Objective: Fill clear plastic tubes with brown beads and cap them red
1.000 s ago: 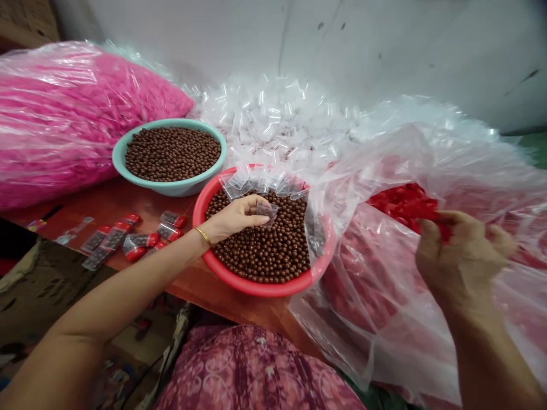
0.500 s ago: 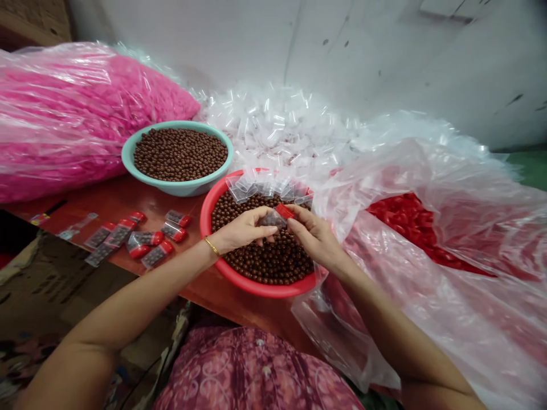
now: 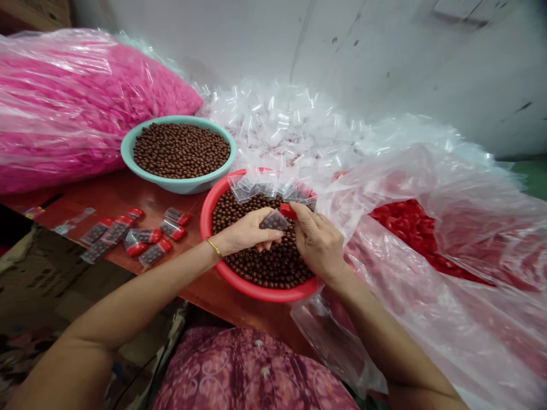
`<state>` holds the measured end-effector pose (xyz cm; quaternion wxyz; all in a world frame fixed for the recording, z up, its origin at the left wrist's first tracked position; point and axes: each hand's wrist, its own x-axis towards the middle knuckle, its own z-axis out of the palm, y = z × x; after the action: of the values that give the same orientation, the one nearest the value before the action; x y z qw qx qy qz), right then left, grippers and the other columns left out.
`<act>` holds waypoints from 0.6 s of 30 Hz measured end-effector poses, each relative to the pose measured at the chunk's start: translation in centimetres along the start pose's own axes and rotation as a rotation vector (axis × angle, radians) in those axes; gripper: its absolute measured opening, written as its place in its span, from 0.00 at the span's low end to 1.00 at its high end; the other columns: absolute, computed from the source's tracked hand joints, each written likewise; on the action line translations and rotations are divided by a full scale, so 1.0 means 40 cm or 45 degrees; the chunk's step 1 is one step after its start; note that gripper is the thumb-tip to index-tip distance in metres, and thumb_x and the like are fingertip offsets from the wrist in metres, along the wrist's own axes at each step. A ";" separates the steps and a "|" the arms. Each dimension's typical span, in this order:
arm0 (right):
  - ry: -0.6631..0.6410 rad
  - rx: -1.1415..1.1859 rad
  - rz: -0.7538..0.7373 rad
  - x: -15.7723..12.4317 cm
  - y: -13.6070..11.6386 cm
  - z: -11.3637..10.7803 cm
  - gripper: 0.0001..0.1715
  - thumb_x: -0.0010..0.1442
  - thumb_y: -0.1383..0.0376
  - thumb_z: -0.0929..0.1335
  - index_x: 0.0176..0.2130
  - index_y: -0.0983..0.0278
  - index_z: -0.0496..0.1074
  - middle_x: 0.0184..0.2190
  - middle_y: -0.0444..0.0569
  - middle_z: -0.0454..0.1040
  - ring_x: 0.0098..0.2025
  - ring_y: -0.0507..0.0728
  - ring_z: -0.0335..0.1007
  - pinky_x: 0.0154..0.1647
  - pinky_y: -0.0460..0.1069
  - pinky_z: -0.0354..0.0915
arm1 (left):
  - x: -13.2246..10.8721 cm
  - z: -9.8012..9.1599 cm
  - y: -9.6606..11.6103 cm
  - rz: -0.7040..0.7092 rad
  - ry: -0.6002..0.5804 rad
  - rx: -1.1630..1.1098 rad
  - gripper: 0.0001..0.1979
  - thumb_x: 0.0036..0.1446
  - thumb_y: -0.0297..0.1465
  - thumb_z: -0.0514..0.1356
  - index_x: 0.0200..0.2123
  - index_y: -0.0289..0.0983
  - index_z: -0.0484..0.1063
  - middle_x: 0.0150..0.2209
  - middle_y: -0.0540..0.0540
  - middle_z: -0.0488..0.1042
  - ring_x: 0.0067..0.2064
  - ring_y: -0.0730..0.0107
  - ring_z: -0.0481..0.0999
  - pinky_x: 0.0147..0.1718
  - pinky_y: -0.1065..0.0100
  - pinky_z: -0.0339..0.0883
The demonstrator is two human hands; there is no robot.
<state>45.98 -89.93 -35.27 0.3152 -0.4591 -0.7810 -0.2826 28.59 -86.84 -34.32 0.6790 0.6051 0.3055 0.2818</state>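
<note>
My left hand (image 3: pixel 248 230) grips a small clear plastic container (image 3: pixel 273 221) between thumb and fingers. Brown balls show through its wall; whether they are inside or behind it, I cannot tell. Pinched in my right hand (image 3: pixel 319 242) is a red cap (image 3: pixel 288 211), close by the container's upper right end. Both hands are above a red basin (image 3: pixel 205 219) holding many shiny brown balls (image 3: pixel 273 267). Several clear containers (image 3: pixel 252 185) lie on the balls along the basin's far side.
Capped containers of balls (image 3: pixel 147 235) lie left on the red table (image 3: pixel 205 287). Behind stands a teal basin (image 3: pixel 128 154) of brown balls. A bag of pink pieces (image 3: pixel 98 97), a heap of clear containers (image 3: pixel 282 119) and a bag of red caps (image 3: pixel 405 228) surround the work.
My right hand has turned over and shifted slightly, its back now facing up. The red cap now shows more apart from the container's body. My left hand stays nearly in place.
</note>
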 end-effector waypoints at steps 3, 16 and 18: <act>0.028 -0.078 0.032 0.000 -0.015 -0.006 0.18 0.62 0.73 0.61 0.50 0.66 0.69 0.38 0.49 0.79 0.30 0.51 0.72 0.34 0.44 0.65 | 0.001 0.001 -0.001 0.027 0.012 -0.014 0.14 0.48 0.35 0.61 0.33 0.35 0.60 0.23 0.55 0.65 0.19 0.83 0.63 0.15 0.79 0.58; 0.046 -0.037 0.008 -0.013 -0.043 -0.004 0.22 0.61 0.75 0.61 0.54 0.66 0.67 0.41 0.50 0.78 0.31 0.51 0.73 0.35 0.45 0.66 | 0.006 0.020 -0.014 0.094 0.179 0.186 0.08 0.52 0.29 0.58 0.31 0.36 0.59 0.19 0.58 0.61 0.18 0.83 0.61 0.17 0.78 0.56; 0.084 -0.077 -0.044 -0.014 -0.042 -0.002 0.23 0.60 0.76 0.61 0.54 0.67 0.67 0.43 0.51 0.78 0.31 0.52 0.73 0.34 0.46 0.66 | 0.007 0.020 -0.017 0.126 0.206 0.204 0.09 0.51 0.29 0.59 0.30 0.36 0.59 0.19 0.58 0.61 0.18 0.83 0.61 0.18 0.78 0.56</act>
<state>44.70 -90.99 -35.90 0.3218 -0.4452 -0.7692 -0.3264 29.40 -87.23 -34.97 0.5870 0.6471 0.3503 0.3377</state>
